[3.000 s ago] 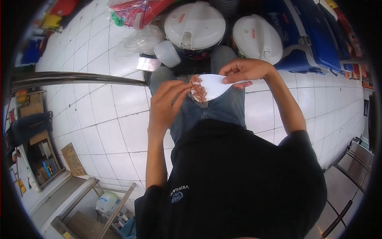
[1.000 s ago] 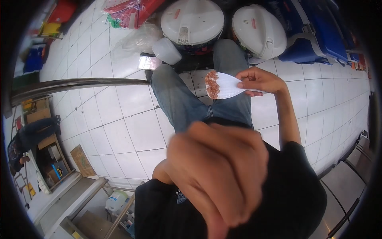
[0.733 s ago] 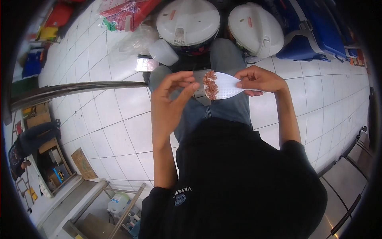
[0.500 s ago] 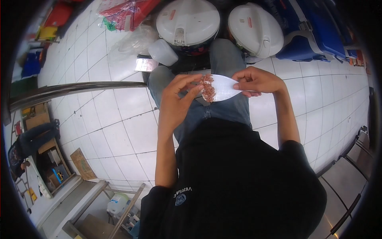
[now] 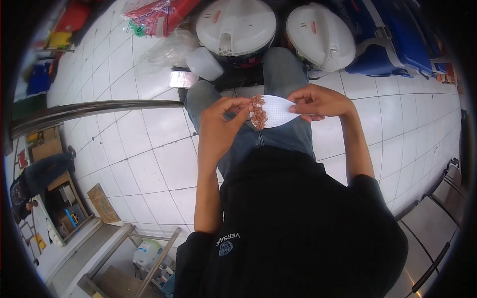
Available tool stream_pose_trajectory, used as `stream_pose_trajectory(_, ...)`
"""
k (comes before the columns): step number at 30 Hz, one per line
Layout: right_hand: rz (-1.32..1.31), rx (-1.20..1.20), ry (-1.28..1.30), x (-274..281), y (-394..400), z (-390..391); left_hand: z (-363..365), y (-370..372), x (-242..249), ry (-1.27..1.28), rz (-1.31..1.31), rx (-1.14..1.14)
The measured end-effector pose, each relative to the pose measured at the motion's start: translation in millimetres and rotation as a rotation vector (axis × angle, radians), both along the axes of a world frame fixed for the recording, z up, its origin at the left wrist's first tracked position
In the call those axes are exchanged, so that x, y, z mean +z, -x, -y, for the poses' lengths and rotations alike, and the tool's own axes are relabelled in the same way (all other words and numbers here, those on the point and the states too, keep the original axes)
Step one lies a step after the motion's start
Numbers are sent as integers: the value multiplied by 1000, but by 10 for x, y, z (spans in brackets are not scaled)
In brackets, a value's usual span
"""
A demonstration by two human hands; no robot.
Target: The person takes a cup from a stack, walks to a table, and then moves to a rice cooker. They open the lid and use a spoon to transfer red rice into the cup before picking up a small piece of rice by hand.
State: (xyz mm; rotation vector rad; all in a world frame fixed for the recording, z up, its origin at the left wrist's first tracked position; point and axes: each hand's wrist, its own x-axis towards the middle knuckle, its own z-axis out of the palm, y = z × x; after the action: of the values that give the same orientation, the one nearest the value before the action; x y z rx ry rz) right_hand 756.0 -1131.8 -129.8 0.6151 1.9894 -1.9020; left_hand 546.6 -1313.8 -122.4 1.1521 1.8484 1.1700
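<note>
A white rice paddle [image 5: 282,111] with a dimpled face is held level above my lap, its wide end to the left. My right hand [image 5: 318,102] grips its narrow end, thumb on top and fingers underneath; the handle is hidden in that hand. Clumps of reddish-brown rice [image 5: 259,119] cling along the wide edge. The thumb and fingertips of my left hand [image 5: 223,119] are pinched together at the upper left of these clumps, touching the rice. Exactly how much lies between the fingertips is too small to tell.
Two white-lidded rice cookers [image 5: 236,30] stand beyond my knees. A white plastic container [image 5: 204,64] and a clear plastic bag [image 5: 169,49] lie left of them, a blue cooler box [image 5: 392,44] to the right. A metal bar [image 5: 99,113] runs in from the left. Another person's legs [image 5: 47,169] show far left.
My left thumb and fingertips have drawn closer together at the rice edge. The paddle has shifted slightly down and left; my right hand keeps its hold.
</note>
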Motion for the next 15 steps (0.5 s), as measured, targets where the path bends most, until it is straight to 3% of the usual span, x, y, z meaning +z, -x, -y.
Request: stream_pose_trajectory(15,17,7,-32,13,-2,62,44,-29,-19,20,16,51)
